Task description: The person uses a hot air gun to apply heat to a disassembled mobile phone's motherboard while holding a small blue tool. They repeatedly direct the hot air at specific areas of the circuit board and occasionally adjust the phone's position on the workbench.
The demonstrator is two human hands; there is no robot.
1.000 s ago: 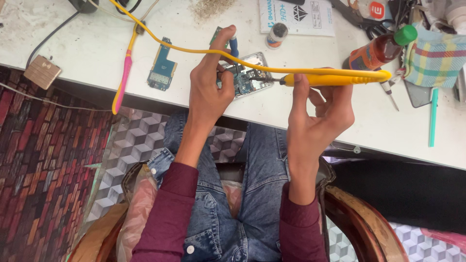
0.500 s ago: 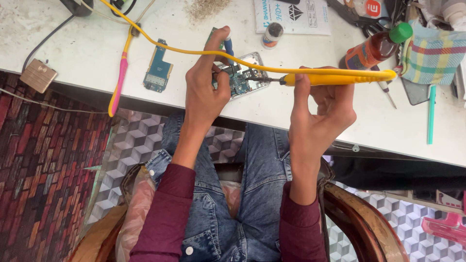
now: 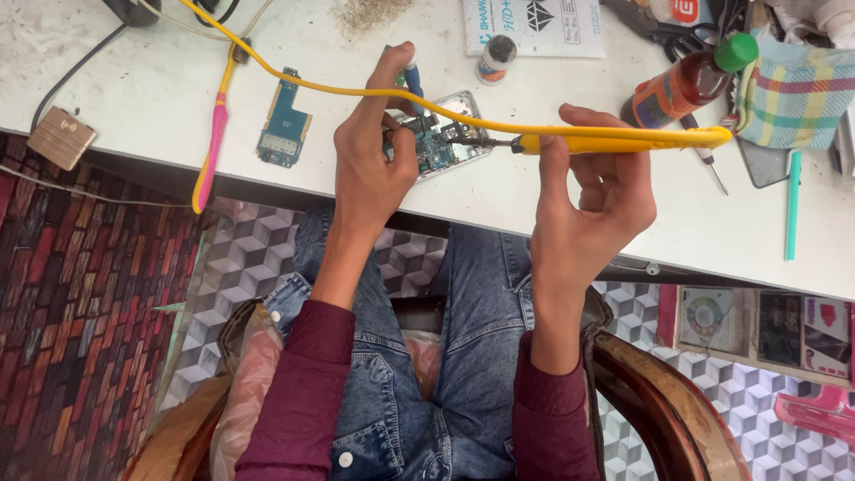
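Observation:
An opened phone with its circuit board (image 3: 443, 141) bare lies on the white workbench (image 3: 134, 98). My left hand (image 3: 372, 160) rests on its left side and grips a thin blue-handled tool (image 3: 411, 76) that points down at the board. My right hand (image 3: 595, 191) holds a yellow soldering iron (image 3: 623, 140) level, its metal tip touching the board from the right. The iron's yellow cord (image 3: 294, 80) arcs back over my left hand to the far left.
A loose blue circuit board (image 3: 285, 125) and a pink-and-yellow tool (image 3: 214, 134) lie left. A small bottle (image 3: 495, 57), a booklet (image 3: 534, 22), a brown green-capped bottle (image 3: 686, 82), a checked cloth (image 3: 793, 93) and a teal stick (image 3: 792, 205) crowd the right. A brass box (image 3: 61, 136) hangs off the bench edge.
Both hands stay on the phone with only slight shifts. The iron tip remains at the board.

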